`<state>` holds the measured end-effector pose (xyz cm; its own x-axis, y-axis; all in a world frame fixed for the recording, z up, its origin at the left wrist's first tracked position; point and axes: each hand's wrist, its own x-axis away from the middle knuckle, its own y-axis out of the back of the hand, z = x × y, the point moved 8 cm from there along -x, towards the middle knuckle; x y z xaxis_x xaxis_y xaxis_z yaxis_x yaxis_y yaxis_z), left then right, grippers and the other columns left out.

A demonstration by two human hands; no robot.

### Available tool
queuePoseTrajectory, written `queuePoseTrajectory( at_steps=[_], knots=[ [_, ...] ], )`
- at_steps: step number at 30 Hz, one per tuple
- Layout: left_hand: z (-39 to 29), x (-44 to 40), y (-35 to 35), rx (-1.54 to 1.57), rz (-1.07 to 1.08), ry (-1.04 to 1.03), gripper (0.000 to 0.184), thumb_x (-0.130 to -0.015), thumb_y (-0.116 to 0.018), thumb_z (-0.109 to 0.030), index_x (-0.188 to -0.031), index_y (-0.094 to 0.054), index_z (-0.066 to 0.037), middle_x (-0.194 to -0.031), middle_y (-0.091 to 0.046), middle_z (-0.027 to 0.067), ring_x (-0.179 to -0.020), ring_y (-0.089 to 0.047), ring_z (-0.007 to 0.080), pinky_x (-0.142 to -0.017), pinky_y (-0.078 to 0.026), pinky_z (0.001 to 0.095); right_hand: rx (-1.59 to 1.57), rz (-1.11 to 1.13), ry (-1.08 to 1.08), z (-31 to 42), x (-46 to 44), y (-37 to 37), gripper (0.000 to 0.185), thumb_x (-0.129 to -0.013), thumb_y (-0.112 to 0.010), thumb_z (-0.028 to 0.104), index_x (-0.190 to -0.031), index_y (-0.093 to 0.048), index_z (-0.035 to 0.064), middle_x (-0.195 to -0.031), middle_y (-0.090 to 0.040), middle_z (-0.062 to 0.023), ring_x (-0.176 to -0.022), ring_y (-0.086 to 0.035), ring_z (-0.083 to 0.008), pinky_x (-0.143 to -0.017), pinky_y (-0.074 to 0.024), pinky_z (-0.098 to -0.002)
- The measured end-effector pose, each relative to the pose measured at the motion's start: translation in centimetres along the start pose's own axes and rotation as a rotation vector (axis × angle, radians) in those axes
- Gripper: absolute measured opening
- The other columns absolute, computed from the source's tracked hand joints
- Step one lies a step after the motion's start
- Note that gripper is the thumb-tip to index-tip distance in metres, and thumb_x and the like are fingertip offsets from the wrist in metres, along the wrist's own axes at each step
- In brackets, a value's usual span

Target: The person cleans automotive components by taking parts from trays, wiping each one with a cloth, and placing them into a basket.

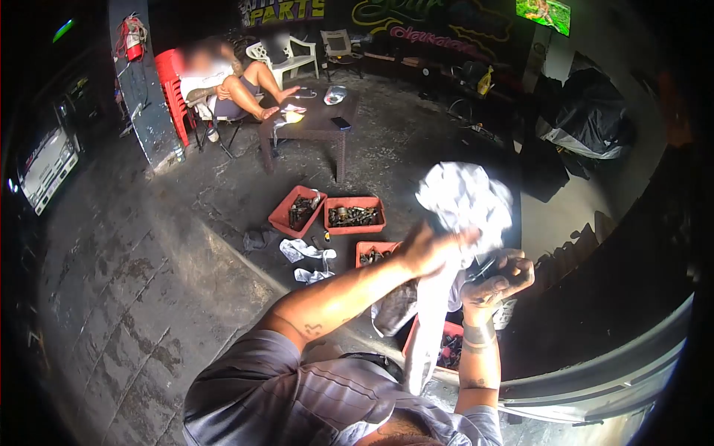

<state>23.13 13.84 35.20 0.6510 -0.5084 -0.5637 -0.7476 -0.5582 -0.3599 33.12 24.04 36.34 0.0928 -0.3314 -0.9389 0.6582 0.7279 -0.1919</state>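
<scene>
My left hand (435, 249) is closed on a bunched white cloth (468, 201), which is brightly lit and has a long strip hanging down toward my lap. Just right of it and slightly lower, my right hand (498, 282) has its palm turned up and its fingers curled round a small dark object (482, 267). The fingers look blackened. What the dark object is, I cannot make out. Cloth partly hides the space between the two hands.
Red trays of metal parts (355, 215) sit on the floor ahead, with white rags (306, 250) beside them. Another red tray (450, 349) lies below my hands. Further off, a person (223, 89) sits with feet on a brown table (309, 130). A pillar (145, 89) stands at left.
</scene>
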Motion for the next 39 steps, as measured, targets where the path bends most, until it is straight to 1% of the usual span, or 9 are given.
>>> queuePoseTrajectory(
  at_steps=[2,4,7,14,18,30,34,36,39],
  knots=[
    [-4.1,0.6,-3.9,-0.589,0.177,-0.476,0.034,-0.073,-0.066,-0.011,-0.105,-0.057,-0.003,-0.102,-0.059,0.0094,-0.098,-0.058,0.0259,-0.086,-0.045,0.0352,0.771,0.422,0.433,0.2,1.9,-0.8,0.042,-0.093,-0.043,0.037,-0.112,-0.048,-0.0006,-0.097,-0.054,-0.0152,-0.091,-0.054,-0.0207,-0.076,-0.0448,-0.0308],
    [-4.4,0.4,-4.7,-0.613,0.192,-0.261,0.045,-0.066,-0.062,0.004,-0.11,-0.054,-0.002,-0.102,-0.061,0.0111,-0.098,-0.059,0.0248,-0.086,-0.046,0.0337,0.221,0.43,-0.038,-2.6,3.1,-0.6,0.045,-0.091,-0.044,0.039,-0.112,-0.055,-0.0005,-0.108,-0.057,-0.014,-0.11,-0.05,-0.0262,-0.095,-0.0336,-0.046],
    [-2.7,-0.2,-3.3,-0.553,0.131,-0.227,0.05,-0.066,-0.068,0.004,-0.113,-0.052,0.001,-0.102,-0.06,0.0094,-0.097,-0.055,0.0124,-0.084,-0.046,0.0295,0.034,0.16,0.13,1.1,1.0,-0.5,0.045,-0.09,-0.044,0.036,-0.113,-0.052,-0.0018,-0.115,-0.054,-0.0148,-0.116,-0.046,-0.0266,-0.101,-0.0256,-0.048],
    [-1.2,-2.4,1.5,-0.618,-0.057,0.153,0.015,-0.068,-0.057,-0.005,-0.082,-0.061,0.0,-0.07,-0.061,0.0023,-0.06,-0.054,0.0091,-0.056,-0.045,0.0259,-0.076,0.353,0.381,1.1,1.2,-0.5,0.048,-0.064,-0.076,0.026,-0.094,-0.05,0.0004,-0.075,-0.049,-0.012,-0.057,-0.049,-0.025,-0.05,-0.0399,-0.0383],
    [-0.2,-1.2,12.7,-0.467,-0.399,0.281,0.063,-0.07,-0.064,-0.005,-0.122,-0.033,0.014,-0.097,-0.061,0.0171,-0.079,-0.063,0.0215,-0.069,-0.052,0.0323,0.111,0.266,0.016,-2.8,1.3,5.4,0.046,-0.067,-0.072,0.024,-0.097,-0.047,-0.001,-0.074,-0.048,-0.0143,-0.055,-0.05,-0.0289,-0.048,-0.0416,-0.0359],
    [-11.9,12.6,38.0,-1.007,-0.989,0.391,0.063,-0.071,-0.073,-0.015,-0.118,-0.044,0.014,-0.112,-0.055,0.0187,-0.099,-0.056,0.0248,-0.083,-0.047,0.0376,0.743,0.329,-0.768,-17.2,20.5,21.0,0.049,-0.092,-0.048,0.034,-0.123,-0.037,-0.0024,-0.11,-0.053,-0.0274,-0.096,-0.055,-0.0439,-0.082,-0.0444,-0.044],
    [-8.6,17.0,41.8,-1.04,-0.952,0.605,0.052,-0.074,-0.071,-0.017,-0.116,-0.052,0.007,-0.115,-0.056,0.0138,-0.099,-0.055,0.0222,-0.09,-0.042,0.0346,0.83,0.368,-1.124,-21.5,30.8,22.3,0.055,-0.091,-0.049,0.036,-0.124,-0.04,-0.007,-0.118,-0.047,-0.0316,-0.11,-0.047,-0.0441,-0.093,-0.039,-0.0439],
    [-4.4,19.9,42.1,-1.131,-0.932,0.707,0.049,-0.077,-0.068,-0.015,-0.12,-0.053,0.0,-0.113,-0.057,0.0075,-0.102,-0.052,0.0189,-0.089,-0.041,0.033,0.897,0.458,-0.623,-24.1,38.2,24.1,0.047,-0.09,-0.048,0.031,-0.121,-0.039,-0.0027,-0.106,-0.052,-0.033,-0.101,-0.049,-0.0483,-0.085,-0.0413,-0.0488],
    [3.9,27.5,45.1,-1.074,-0.792,0.99,0.048,-0.075,-0.068,-0.012,-0.119,-0.053,0.0,-0.112,-0.058,0.0078,-0.102,-0.053,0.0178,-0.088,-0.04,0.0312,1.151,0.351,-1.245,-27.4,47.7,28.9,0.053,-0.086,-0.052,0.032,-0.116,-0.039,-0.0095,-0.101,-0.053,-0.0345,-0.098,-0.049,-0.0494,-0.084,-0.0405,-0.0494]
  ],
)
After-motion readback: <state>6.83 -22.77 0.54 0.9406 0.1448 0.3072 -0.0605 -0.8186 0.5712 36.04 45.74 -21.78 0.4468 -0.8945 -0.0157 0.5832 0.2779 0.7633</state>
